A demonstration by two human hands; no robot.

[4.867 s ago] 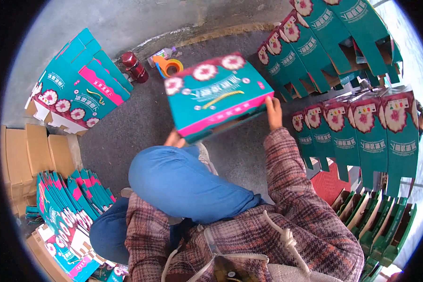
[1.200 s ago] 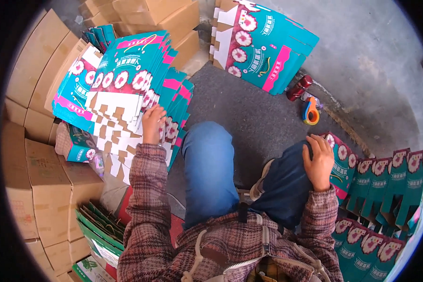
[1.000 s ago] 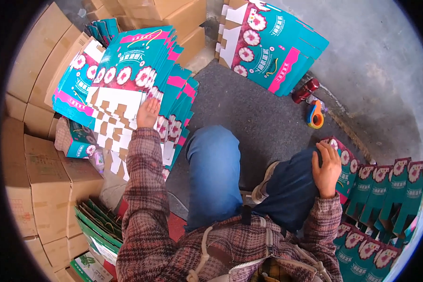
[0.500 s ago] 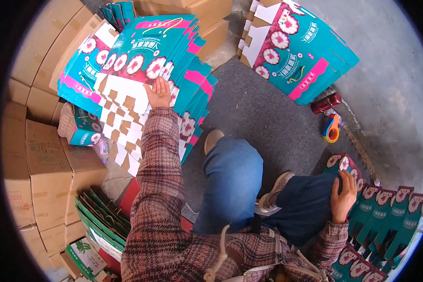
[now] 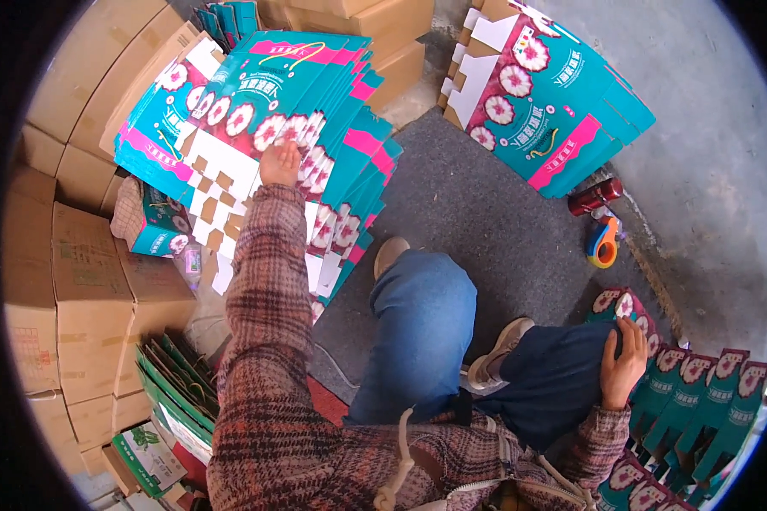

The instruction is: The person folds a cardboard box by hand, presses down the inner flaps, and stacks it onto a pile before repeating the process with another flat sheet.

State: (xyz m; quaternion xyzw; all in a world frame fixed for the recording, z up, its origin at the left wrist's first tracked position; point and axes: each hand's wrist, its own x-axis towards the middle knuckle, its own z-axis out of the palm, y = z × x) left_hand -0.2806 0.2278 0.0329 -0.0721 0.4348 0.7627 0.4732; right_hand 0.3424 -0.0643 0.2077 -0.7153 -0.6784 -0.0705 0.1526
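A tall fanned stack of flat teal gift cartons, with pink bands, flower pictures and white flaps, lies at the upper left. On its flap side is my left hand, palm turned up and fingers apart, touching the cartons by the flower pictures. It holds nothing that I can make out. My right hand rests on my right thigh, fingers stretched and thumb apart, with nothing in it. Close beside it at the lower right stand several folded-up teal cartons in rows.
Another pile of flat teal cartons lies at the upper right. Near it are a dark red flask and a tape roll in a colourful holder. Brown boxes line the left side, with green bags below.
My left hand has shifted slightly left along the stack. The flower panels beside it show more, and the view has moved a little. My right hand stays on my thigh.
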